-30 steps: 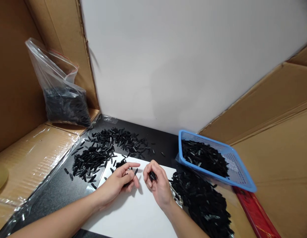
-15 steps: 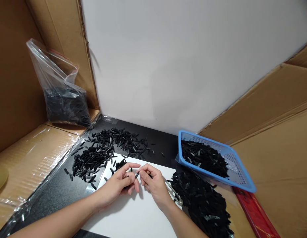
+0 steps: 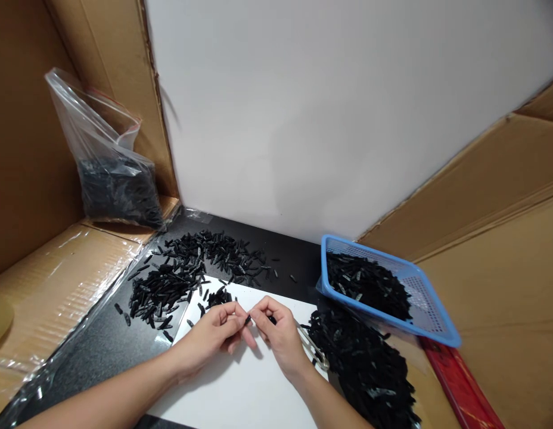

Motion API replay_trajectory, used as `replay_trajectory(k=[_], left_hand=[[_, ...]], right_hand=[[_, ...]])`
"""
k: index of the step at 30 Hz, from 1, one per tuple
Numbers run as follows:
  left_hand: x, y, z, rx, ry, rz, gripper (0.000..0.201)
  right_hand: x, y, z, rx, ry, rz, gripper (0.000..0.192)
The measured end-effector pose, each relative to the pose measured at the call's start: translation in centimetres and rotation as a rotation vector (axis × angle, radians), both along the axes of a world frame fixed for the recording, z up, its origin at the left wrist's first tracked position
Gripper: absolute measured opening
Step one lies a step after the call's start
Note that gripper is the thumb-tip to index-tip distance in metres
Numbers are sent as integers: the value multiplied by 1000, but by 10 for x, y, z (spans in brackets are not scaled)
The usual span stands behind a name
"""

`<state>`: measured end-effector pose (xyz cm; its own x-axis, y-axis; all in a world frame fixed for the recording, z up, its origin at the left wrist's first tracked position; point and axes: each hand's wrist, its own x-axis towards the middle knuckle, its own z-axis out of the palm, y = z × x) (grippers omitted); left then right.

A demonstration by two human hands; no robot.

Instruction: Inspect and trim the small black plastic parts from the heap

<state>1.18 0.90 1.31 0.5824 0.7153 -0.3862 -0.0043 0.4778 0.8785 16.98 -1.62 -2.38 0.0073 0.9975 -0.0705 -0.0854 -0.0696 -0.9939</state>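
Observation:
Both hands meet over a white sheet (image 3: 241,387) on the black table. My left hand (image 3: 214,335) and my right hand (image 3: 279,335) pinch one small black plastic piece (image 3: 248,320) between their fingertips. A loose pile of the same black pieces (image 3: 178,277) lies just beyond the left hand. A larger heap of black pieces (image 3: 366,363) sits right of the right hand. A metal tool (image 3: 314,351), maybe scissors, lies under the right wrist.
A blue plastic basket (image 3: 431,316) holding black pieces stands at the right. A clear zip bag (image 3: 109,179) of black pieces leans on cardboard at the left. Cardboard walls flank both sides; a white panel stands behind. A red strip (image 3: 464,393) lies at the lower right.
My right hand moved left to meet the left hand. Both now pinch the small black piece that the left hand held alone; the left fingers closed around it.

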Motion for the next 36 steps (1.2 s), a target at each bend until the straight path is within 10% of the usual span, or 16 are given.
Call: replay_trajectory(k=[29,36], left_hand=[[0,0,4,-39,-5,54,14],[-3,-2,1,-152,-100,98,36]], right_hand=[[-1,1,-1,-60,108,-11,30],[0,4,3,-151,336,-35,37]])
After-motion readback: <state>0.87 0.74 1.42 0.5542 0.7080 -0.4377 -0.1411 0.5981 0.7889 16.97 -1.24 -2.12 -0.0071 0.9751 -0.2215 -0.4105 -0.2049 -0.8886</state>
